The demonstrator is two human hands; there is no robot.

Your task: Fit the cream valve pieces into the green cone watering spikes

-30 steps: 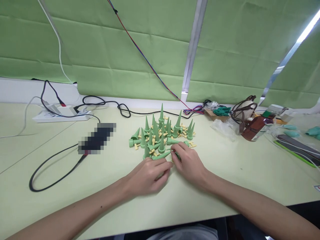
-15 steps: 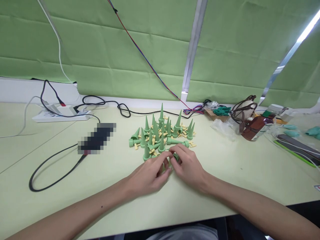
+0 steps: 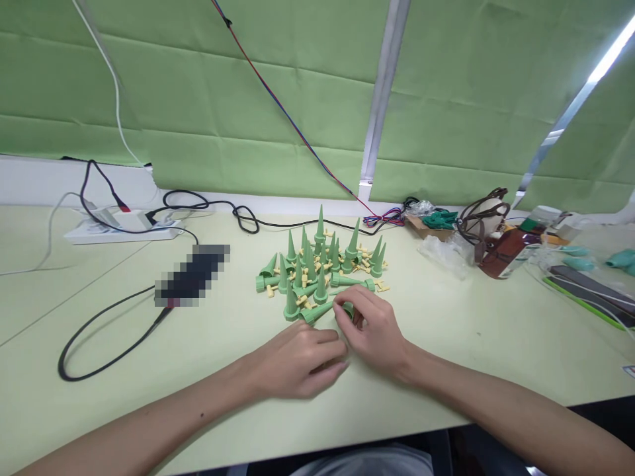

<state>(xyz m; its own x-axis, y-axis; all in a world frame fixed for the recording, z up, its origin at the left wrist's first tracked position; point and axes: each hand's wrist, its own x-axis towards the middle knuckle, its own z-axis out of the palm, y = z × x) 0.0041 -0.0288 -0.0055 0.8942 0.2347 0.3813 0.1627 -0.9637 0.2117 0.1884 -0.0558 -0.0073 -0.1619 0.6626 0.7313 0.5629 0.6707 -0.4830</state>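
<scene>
My right hand (image 3: 374, 330) is closed in a pinch around a green watering spike (image 3: 348, 311), mostly hidden by the fingers. My left hand (image 3: 307, 360) lies low beside it, fingers curled inward; whatever they may hold is hidden. Just beyond the left knuckles, another green spike (image 3: 317, 313) lies on its side, its tip reaching the right fingertips. Behind both hands is a cluster of green cone-shaped spikes (image 3: 311, 264), several upright and some lying down. Small pale yellow valve pieces (image 3: 381, 286) are scattered among them or attached to them.
A power strip (image 3: 124, 228) with black cables is at the back left, near a blurred dark device (image 3: 191, 277). On the right are a brown bottle (image 3: 510, 254), crumpled clear plastic (image 3: 446, 254) and a dark green-edged object (image 3: 590, 291). A green-covered partition (image 3: 278, 99) rises behind the table.
My left hand has drawn back toward me, away from the right fingertips, uncovering the spike lying on its side. My right hand has barely moved.
</scene>
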